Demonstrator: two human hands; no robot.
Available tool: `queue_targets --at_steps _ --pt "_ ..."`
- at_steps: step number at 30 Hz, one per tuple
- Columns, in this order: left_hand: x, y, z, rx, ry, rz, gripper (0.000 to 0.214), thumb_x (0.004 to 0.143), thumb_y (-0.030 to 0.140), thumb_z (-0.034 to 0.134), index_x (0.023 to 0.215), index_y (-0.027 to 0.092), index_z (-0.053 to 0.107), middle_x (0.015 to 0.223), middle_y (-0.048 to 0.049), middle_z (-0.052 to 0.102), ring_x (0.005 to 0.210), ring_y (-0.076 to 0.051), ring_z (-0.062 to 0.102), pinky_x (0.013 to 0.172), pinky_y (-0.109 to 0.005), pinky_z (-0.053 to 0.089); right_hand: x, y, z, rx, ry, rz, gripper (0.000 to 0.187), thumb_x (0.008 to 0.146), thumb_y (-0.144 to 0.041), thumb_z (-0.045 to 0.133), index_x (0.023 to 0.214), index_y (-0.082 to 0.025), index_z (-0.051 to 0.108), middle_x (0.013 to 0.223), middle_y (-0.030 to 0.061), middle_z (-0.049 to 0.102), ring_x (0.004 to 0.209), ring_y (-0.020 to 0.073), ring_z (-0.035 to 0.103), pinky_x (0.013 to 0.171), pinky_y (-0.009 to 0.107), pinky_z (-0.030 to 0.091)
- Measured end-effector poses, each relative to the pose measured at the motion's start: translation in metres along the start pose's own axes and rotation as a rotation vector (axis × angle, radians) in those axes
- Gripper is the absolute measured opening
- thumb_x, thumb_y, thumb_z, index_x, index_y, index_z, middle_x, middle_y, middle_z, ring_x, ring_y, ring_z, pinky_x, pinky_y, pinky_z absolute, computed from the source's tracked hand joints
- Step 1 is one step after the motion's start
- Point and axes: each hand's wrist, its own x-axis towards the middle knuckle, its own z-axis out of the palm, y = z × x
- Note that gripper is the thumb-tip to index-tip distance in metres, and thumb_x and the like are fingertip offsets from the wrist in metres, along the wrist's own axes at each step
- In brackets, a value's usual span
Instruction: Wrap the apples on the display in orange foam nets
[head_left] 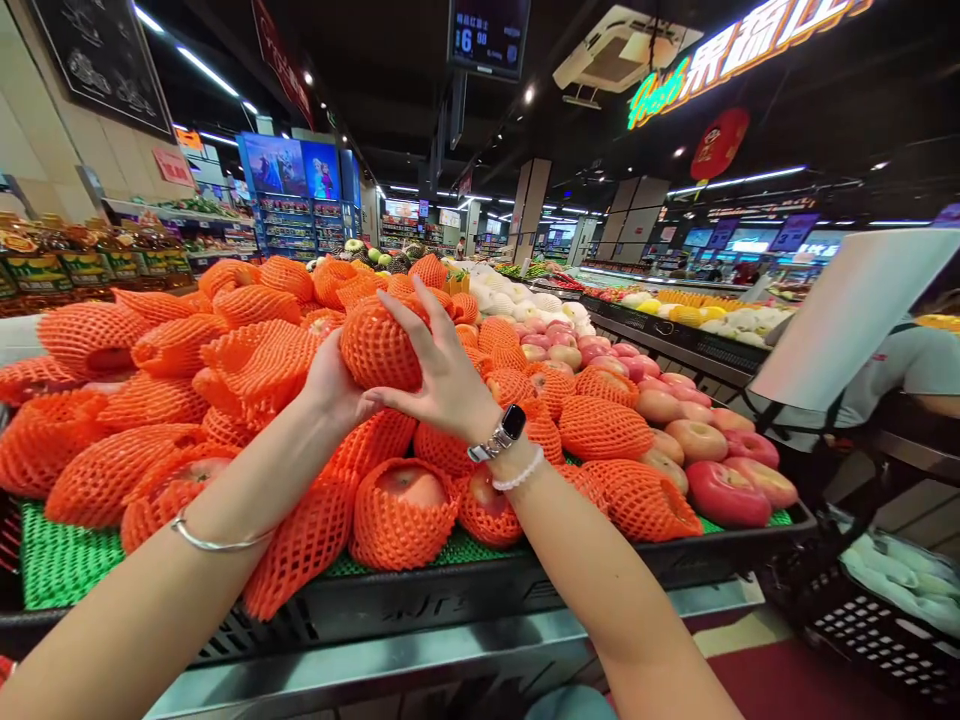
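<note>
An apple wrapped in an orange foam net point(375, 345) is held up above a heap of netted apples point(247, 400) on a market stand. My left hand point(334, 385) cups it from below and behind, fingers closed round it. My right hand point(442, 375), with a watch and a bead bracelet on the wrist, grips the same apple from the right, fingers curled over its top. A thin bangle circles my left forearm.
Bare red apples point(697, 450) lie at the right of the black crate tray point(480, 585), on green matting point(60, 560). More fruit stands stretch behind. A person in a grey shirt point(900, 365) stands at right, beside a basket point(885, 600).
</note>
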Motion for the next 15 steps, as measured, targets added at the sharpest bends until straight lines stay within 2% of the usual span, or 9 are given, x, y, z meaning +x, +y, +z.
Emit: queue_targets --at_steps 4,7,11,15 --pt "0.001 0.001 0.0 -0.017 -0.006 0.02 0.045 0.099 0.033 0.027 0.127 0.015 0.057 0.093 -0.0085 0.074 0.1 -0.024 0.07 0.095 -0.039 0.055 -0.001 0.008 -0.002 0.098 -0.02 -0.017 0.093 0.08 -0.039 0.075 0.151 -0.032 0.015 0.161 0.0116 0.013 0.152 0.0298 0.016 0.121 0.054 0.027" --pt "0.0 0.004 -0.001 0.002 -0.04 -0.04 0.056 0.099 0.051 0.02 0.125 0.018 0.058 0.094 -0.0092 0.073 0.102 -0.027 0.069 0.089 -0.041 0.057 0.0 0.017 -0.001 0.124 -0.002 -0.025 0.094 0.079 -0.036 0.075 0.151 -0.031 0.015 0.156 0.0125 0.025 0.149 0.0295 0.025 0.12 0.054 0.031" --pt "-0.002 0.009 -0.004 0.028 -0.15 -0.096 0.077 0.093 0.067 0.009 0.123 0.016 0.057 0.1 -0.0148 0.07 0.108 -0.031 0.065 0.086 -0.042 0.058 0.005 0.026 0.0 0.104 0.202 -0.046 0.09 0.078 -0.037 0.074 0.148 -0.031 0.017 0.144 0.0108 0.039 0.139 0.0275 0.038 0.118 0.053 0.034" --pt "0.0 0.013 -0.008 0.06 -0.215 0.014 0.076 0.09 0.073 0.02 0.127 0.016 0.054 0.111 -0.0183 0.065 0.12 -0.034 0.057 0.091 -0.048 0.054 0.007 0.034 -0.004 -0.032 0.41 0.086 0.091 0.085 -0.036 0.063 0.151 -0.031 0.001 0.147 0.0117 0.032 0.141 0.0283 0.034 0.116 0.055 0.034"
